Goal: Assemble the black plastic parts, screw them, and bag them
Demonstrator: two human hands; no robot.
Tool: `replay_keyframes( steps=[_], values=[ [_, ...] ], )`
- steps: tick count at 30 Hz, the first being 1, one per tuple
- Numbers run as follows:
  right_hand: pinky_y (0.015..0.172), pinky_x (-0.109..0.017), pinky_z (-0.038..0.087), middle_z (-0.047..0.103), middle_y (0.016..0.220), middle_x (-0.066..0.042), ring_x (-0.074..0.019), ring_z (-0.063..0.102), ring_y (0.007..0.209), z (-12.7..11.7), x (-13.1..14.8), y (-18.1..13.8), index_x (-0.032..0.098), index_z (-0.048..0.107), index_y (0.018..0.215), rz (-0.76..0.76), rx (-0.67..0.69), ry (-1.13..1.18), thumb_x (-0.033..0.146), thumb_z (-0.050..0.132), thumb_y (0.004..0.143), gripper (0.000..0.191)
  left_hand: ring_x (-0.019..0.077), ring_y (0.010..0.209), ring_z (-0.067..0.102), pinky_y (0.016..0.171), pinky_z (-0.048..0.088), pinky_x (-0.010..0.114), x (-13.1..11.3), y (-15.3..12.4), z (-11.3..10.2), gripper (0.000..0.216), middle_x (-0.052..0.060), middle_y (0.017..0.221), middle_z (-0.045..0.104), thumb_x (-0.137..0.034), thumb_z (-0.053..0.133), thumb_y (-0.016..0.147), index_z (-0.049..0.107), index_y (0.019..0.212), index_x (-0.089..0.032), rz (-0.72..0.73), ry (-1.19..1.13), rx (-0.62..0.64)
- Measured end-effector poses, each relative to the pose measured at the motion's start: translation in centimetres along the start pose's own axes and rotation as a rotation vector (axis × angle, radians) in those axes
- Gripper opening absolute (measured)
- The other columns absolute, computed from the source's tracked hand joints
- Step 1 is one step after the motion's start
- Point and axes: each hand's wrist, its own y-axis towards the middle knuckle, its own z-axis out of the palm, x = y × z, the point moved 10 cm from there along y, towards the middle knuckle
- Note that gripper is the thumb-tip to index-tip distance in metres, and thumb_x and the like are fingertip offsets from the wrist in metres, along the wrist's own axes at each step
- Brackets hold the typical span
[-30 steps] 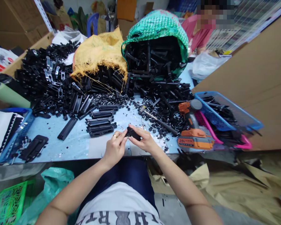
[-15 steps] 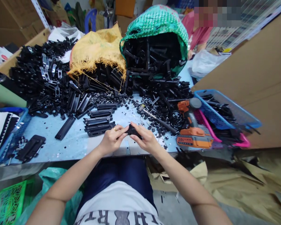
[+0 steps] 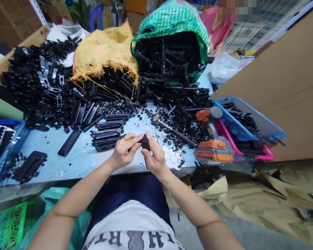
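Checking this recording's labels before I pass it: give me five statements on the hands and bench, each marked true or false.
1. The right hand holds a black part. True.
2. The drill is left of the hammer. False: it is to the hammer's right.
3. The left hand's fingers are at the black part. True.
4. White discs lie beside the left hand. False: beside the right hand.
5. The green sack's mouth is open. True.

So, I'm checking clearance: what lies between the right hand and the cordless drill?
The head view shows white discs, small black parts and a hammer handle there.
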Motion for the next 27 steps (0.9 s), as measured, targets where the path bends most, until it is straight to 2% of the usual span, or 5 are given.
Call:
replay_keyframes(
  steps=[8, 12, 17, 22, 27],
  values=[
    [0.073, -0.027, 0.052, 0.061, 0.103, -0.009, -0.0121, 0.060, 0.077, 3.7, -4.2, -1.7, 0.019, 0.040, 0.136, 0.216, 0.141, 0.249, 0.033, 0.044, 0.091, 0.048, 0.0124, 0.078, 0.057, 0.069, 0.047, 0.026, 5.2, -3.8, 1.3, 0.029, 0.007, 0.094, 0.059, -0.028, 0.046, 0.090, 0.061, 0.112, -0.017, -0.440, -0.136, -0.079],
    [0.072, -0.027, 0.051, 0.059, 0.107, -0.010, -0.0111, 0.058, 0.072, 3.6, -6.4, -3.2, 0.018, 0.042, 0.135, 0.294, 0.173, 0.289, 0.038, 0.044, 0.091, 0.049, 0.0101, 0.060, 0.055, 0.056, 0.045, 0.024, 8.0, -8.5, 4.8, 0.042, 0.007, 0.089, 0.059, -0.048, 0.053, 0.083, 0.056, 0.110, -0.016, -0.975, -0.733, 0.037],
    [0.068, -0.024, 0.049, 0.061, 0.101, -0.009, -0.0092, 0.056, 0.065, 3.1, -6.6, -3.9, 0.017, 0.040, 0.136, 0.281, 0.305, 0.307, 0.044, 0.041, 0.090, 0.053, 0.0049, 0.042, 0.042, 0.040, 0.026, 0.014, 6.2, -12.1, 7.4, 0.056, -0.003, 0.051, 0.048, -0.049, 0.070, 0.069, 0.055, 0.107, -0.011, -1.314, -1.048, 0.263],
    [0.076, -0.025, 0.048, 0.061, 0.104, -0.006, -0.0132, 0.059, 0.087, 1.8, -5.9, -3.9, 0.021, 0.051, 0.125, 0.281, 0.451, 0.214, 0.046, 0.045, 0.089, 0.045, 0.0046, 0.037, 0.038, 0.036, 0.021, 0.014, 6.1, -14.5, 8.4, 0.063, -0.003, 0.050, 0.048, -0.053, 0.069, 0.067, 0.052, 0.109, -0.010, -1.375, -0.923, 0.325],
    [0.081, -0.035, 0.049, 0.058, 0.108, -0.008, -0.0156, 0.058, 0.092, 0.3, -4.9, -3.8, 0.014, 0.054, 0.113, 0.323, 0.408, 0.139, 0.039, 0.049, 0.089, 0.035, 0.0123, 0.053, 0.053, 0.051, 0.042, 0.023, 7.3, -13.3, 7.3, 0.070, 0.001, 0.067, 0.059, -0.059, 0.058, 0.074, 0.044, 0.128, -0.017, -1.130, -0.519, 0.208]
  ],
)
